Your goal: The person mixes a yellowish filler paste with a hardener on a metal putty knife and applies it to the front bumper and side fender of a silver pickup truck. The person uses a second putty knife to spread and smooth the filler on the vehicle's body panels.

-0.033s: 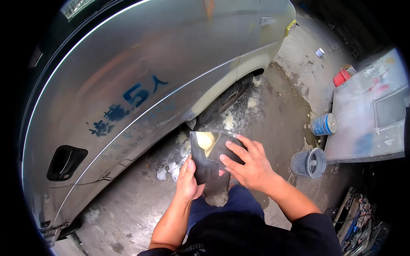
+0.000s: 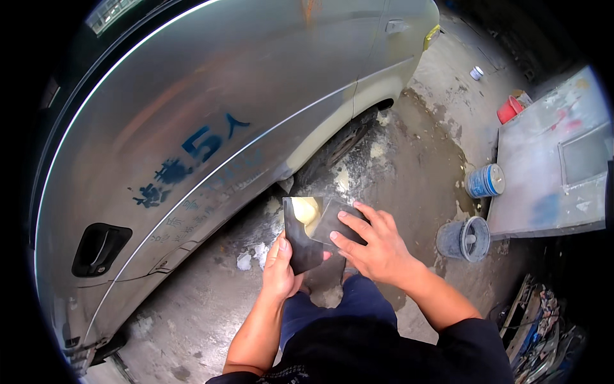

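Observation:
My left hand (image 2: 279, 270) grips a dark flat board (image 2: 305, 248) by its left and lower edges, in front of my body. A pale yellow lump of putty (image 2: 306, 212) lies on the board's upper part. My right hand (image 2: 377, 248) is closed on a dark, flat putty spreader (image 2: 338, 219), fingers spread across its top and thumb hidden beneath. The spreader's left edge overlaps the board and touches or nearly touches the putty. To the left stands a grey van (image 2: 211, 96) with dull, patchy side panels and blue markings.
A door handle (image 2: 102, 249) sits low on the van's side. At right are a grey bucket (image 2: 462, 239), a blue-and-white pail (image 2: 484, 182), a red container (image 2: 510, 110) and a leaning pale panel (image 2: 550, 160). Scrap parts (image 2: 534, 326) lie lower right. The concrete floor (image 2: 192, 320) is stained.
The spreader has shifted slightly against the board, and the putty's edge beside it looks different. The whole view has moved a little.

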A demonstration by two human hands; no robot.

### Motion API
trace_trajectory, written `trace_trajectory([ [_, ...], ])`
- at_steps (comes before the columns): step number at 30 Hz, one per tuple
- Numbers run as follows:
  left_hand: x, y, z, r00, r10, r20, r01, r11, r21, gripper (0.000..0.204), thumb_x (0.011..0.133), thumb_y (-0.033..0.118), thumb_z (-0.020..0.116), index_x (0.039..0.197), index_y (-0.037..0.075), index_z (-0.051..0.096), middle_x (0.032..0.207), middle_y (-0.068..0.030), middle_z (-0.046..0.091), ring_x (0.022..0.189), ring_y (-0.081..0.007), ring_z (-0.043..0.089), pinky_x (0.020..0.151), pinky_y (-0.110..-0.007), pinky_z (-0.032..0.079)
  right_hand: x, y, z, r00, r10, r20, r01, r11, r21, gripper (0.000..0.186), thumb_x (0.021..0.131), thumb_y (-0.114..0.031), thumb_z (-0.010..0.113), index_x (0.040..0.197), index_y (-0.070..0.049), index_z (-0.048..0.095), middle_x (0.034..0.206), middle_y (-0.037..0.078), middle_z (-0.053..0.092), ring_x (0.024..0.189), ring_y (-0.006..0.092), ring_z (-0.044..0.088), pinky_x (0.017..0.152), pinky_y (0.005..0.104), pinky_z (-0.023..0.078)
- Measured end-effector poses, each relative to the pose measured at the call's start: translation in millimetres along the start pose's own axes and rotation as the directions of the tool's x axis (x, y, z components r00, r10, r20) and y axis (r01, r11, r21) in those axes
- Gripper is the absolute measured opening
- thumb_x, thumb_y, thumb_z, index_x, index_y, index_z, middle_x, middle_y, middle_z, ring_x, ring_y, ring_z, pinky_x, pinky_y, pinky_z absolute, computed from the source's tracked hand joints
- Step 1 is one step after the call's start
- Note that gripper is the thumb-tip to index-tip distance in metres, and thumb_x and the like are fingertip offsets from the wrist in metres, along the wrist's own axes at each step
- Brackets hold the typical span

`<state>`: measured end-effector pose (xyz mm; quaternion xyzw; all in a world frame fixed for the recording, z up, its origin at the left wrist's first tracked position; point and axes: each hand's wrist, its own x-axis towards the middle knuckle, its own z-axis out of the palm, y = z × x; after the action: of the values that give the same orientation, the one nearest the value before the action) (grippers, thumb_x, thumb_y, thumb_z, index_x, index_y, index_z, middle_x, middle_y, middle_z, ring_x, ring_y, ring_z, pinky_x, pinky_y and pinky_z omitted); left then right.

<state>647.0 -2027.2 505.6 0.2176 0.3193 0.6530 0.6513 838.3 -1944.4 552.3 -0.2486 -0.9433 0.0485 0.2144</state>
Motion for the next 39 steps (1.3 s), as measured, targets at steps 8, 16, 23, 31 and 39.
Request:
trace_trajectory([
  [8, 7, 1, -56, 0.999, 0.035, -0.027, -0.033, 0.998, 0.060, 0.073, 0.094, 0.049, 0.051, 0.137, -0.006, 0.033, 0.131, -0.0215, 0.050, 0.119, -0.0359, 0.053, 0.088, -0.046, 0.053, -45, 40, 49, 0.890, 0.453, 0.051, -0.433, 0.805, 0.406, 0.032, 0.080, -0.021, 0.070, 0.110, -0.010, 0.066, 0.128, 0.012, 0.054, 0.120, 0.0345, 0.047, 0.098, 0.0466, 0.038],
  [16, 11, -98, -136, 0.967, -0.208, -0.150, 0.149, 0.933, -0.329, 0.054, 0.083, -0.001, 0.052, 0.136, 0.004, 0.042, 0.131, -0.0149, 0.051, 0.120, -0.0338, 0.051, 0.099, -0.061, 0.042, -65, 108, 160, 0.871, 0.486, 0.076, -0.491, 0.853, 0.177, 0.040, 0.074, -0.016, 0.069, 0.113, -0.013, 0.064, 0.134, 0.009, 0.048, 0.119, 0.0356, 0.044, 0.095, 0.0483, 0.037],
  [23, 54, -175, -225, 0.978, -0.143, -0.154, 0.093, 0.952, -0.292, 0.053, 0.083, -0.004, 0.054, 0.135, 0.000, 0.045, 0.131, -0.0134, 0.055, 0.123, -0.0262, 0.051, 0.106, -0.044, 0.037, -36, 154, 266, 0.919, 0.392, -0.039, -0.394, 0.911, -0.121, 0.045, 0.074, -0.009, 0.065, 0.119, -0.016, 0.062, 0.139, 0.008, 0.044, 0.121, 0.0385, 0.039, 0.096, 0.0508, 0.032],
  [31, 130, -218, -336, 0.999, -0.032, 0.021, 0.034, 0.995, -0.098, 0.047, 0.086, -0.003, 0.060, 0.131, 0.000, 0.049, 0.126, -0.0116, 0.058, 0.117, -0.0228, 0.055, 0.102, -0.039, 0.041, 0, 189, 370, 0.945, 0.204, -0.257, -0.281, 0.908, -0.310, 0.047, 0.076, -0.005, 0.067, 0.121, -0.017, 0.061, 0.139, 0.010, 0.044, 0.123, 0.0381, 0.038, 0.097, 0.0509, 0.032],
  [39, 156, -224, -368, 0.999, 0.033, 0.007, -0.033, 0.999, -0.002, 0.051, 0.079, 0.001, 0.069, 0.126, 0.002, 0.051, 0.119, -0.0099, 0.061, 0.110, -0.0223, 0.059, 0.098, -0.039, 0.046, 17, 204, 413, 0.920, 0.066, -0.386, -0.229, 0.890, -0.394, 0.052, 0.072, -0.005, 0.062, 0.122, -0.020, 0.060, 0.143, 0.007, 0.040, 0.124, 0.0356, 0.036, 0.097, 0.0498, 0.031],
])
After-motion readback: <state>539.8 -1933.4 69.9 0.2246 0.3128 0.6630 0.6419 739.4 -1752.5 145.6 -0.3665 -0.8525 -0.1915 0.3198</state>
